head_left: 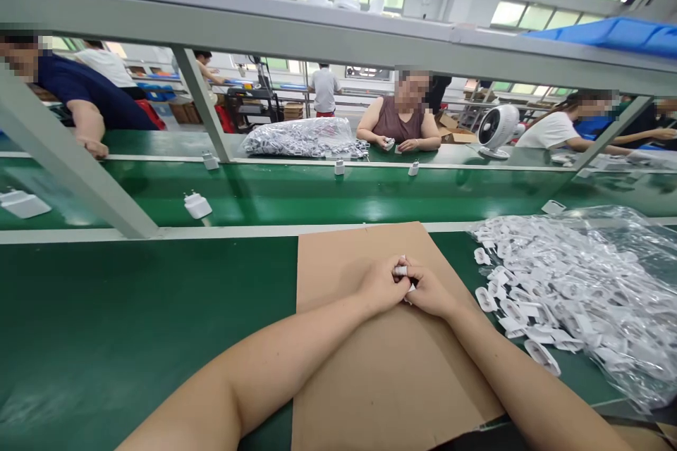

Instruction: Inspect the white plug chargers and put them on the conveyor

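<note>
My left hand (381, 286) and my right hand (431, 293) meet above a brown cardboard sheet (360, 373), their fingertips touching. Pinched between the closed fingers of both is a small white plastic piece (402, 270). Most of it is hidden by the fingers, so its full shape does not show. To the right of my right forearm lies a heap of loose white plastic charger parts (539, 296), spilling out of a clear plastic bag (635, 246).
A green belt (285, 197) behind a pale rail carries white plug chargers (197, 206). Slanted metal posts (79, 155) hold a shelf (317, 25) overhead. Across the belt sit a person (402, 116) handling small white parts, a bagged pile (307, 139) and a white fan (497, 128).
</note>
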`<state>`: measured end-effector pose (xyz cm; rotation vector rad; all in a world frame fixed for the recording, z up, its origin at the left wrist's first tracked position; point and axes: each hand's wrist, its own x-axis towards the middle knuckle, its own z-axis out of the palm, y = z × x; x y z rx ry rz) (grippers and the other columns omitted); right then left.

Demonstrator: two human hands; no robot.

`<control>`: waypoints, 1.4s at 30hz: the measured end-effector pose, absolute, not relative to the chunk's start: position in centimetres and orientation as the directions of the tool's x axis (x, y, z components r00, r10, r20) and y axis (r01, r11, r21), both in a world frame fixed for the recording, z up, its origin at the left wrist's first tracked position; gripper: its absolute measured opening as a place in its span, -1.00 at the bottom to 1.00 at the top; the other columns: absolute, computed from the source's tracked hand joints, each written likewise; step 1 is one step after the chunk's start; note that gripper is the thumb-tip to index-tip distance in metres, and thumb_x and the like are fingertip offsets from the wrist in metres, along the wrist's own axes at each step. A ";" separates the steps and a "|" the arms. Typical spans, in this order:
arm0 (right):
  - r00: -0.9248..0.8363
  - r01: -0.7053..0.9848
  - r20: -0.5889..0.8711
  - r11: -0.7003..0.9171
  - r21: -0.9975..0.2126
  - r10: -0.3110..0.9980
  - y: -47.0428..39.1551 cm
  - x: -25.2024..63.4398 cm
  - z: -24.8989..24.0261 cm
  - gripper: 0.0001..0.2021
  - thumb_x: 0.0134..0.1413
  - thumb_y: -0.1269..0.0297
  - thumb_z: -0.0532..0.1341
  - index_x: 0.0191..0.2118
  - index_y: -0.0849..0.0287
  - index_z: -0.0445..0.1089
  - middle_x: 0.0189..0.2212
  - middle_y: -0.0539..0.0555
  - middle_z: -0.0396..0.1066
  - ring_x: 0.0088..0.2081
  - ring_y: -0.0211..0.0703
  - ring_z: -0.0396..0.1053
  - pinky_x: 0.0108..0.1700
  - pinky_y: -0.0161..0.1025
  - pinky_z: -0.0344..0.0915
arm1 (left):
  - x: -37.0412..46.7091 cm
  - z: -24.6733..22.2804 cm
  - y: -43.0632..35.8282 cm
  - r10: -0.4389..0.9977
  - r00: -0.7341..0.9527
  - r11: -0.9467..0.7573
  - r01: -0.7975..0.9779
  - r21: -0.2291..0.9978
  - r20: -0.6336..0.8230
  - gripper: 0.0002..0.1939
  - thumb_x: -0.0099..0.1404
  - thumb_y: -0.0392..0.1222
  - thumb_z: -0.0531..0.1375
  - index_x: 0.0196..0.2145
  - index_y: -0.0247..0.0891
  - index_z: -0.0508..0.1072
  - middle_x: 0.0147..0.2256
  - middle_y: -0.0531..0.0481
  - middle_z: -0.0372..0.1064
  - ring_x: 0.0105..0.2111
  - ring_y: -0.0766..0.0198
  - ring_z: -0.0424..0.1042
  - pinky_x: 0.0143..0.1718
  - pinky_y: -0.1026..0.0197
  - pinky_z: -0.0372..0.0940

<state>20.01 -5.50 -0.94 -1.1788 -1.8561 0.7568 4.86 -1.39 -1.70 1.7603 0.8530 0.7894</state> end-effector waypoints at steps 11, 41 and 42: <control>-0.249 0.429 0.291 0.375 -0.822 0.924 -5.5 20.1 -1.0 -0.52 -0.11 0.56 0.14 -0.11 0.03 0.62 -0.08 0.12 0.51 -0.01 0.03 0.44 0.04 -0.03 0.39 | 4.5 -1.8 -1.5 0.805 0.563 -0.283 0.089 0.955 0.186 -0.66 0.22 -0.36 0.21 -0.05 -0.15 0.53 -0.12 0.04 0.56 -0.16 0.25 0.52 -0.14 0.24 0.40; -0.192 0.509 0.342 0.392 -0.766 0.920 -4.7 18.2 -2.5 -0.60 -0.14 0.67 0.13 -0.28 0.08 0.53 -0.15 0.08 0.40 -0.07 -0.01 0.41 -0.07 -0.11 0.36 | 4.2 -1.4 -1.5 0.968 0.243 -0.122 0.210 0.970 0.069 -0.82 -0.03 -0.44 0.22 -0.43 -0.23 0.41 -0.38 0.06 0.42 -0.29 0.21 0.45 -0.27 0.21 0.30; -0.179 0.528 0.338 0.380 -0.760 0.924 -4.6 18.0 -2.6 -0.63 -0.14 0.66 0.14 -0.29 0.08 0.52 -0.17 0.08 0.39 -0.09 -0.01 0.41 -0.09 -0.11 0.35 | 4.3 -1.5 -1.5 0.971 0.232 -0.103 0.206 0.973 0.054 -0.81 -0.04 -0.44 0.22 -0.44 -0.24 0.40 -0.39 0.06 0.42 -0.31 0.21 0.45 -0.29 0.21 0.30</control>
